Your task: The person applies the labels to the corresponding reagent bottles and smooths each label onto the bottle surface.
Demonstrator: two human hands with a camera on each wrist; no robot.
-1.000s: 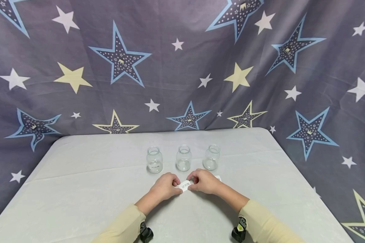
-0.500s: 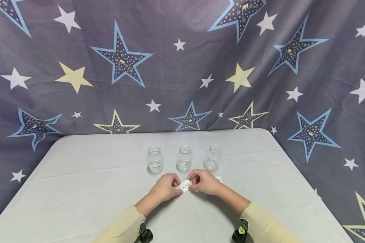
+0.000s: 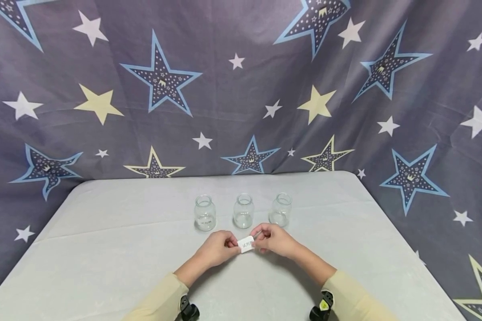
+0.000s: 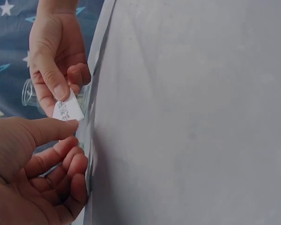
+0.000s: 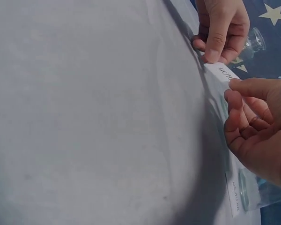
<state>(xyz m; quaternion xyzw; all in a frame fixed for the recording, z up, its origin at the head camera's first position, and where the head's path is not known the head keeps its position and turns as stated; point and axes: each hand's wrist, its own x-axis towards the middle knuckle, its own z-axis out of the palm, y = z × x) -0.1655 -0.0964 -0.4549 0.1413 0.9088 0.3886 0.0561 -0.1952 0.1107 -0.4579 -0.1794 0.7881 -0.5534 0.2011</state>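
Note:
A small white label (image 3: 246, 244) with dark printed characters is held just in front of the jars. My left hand (image 3: 214, 248) pinches its left end between thumb and forefinger, and my right hand (image 3: 279, 243) pinches the right end. In the left wrist view, the label (image 4: 68, 110) spans from one thumb to the other. Behind the hands stand three clear glass jars in a row: a left jar (image 3: 205, 215) with a label low on its side, a middle jar (image 3: 243, 214) and a right jar (image 3: 280, 211).
Another white label (image 5: 233, 197) lies near a jar in the right wrist view; the right hand and forearm hide it in the head view. A pale cloth covers the table (image 3: 116, 258). A star-patterned curtain (image 3: 217, 89) hangs behind and at the sides.
My right hand has shifted slightly to the right along the label, with its fingers more spread. The second label, earlier visible beside the right wrist, is now covered. My left hand has barely moved.

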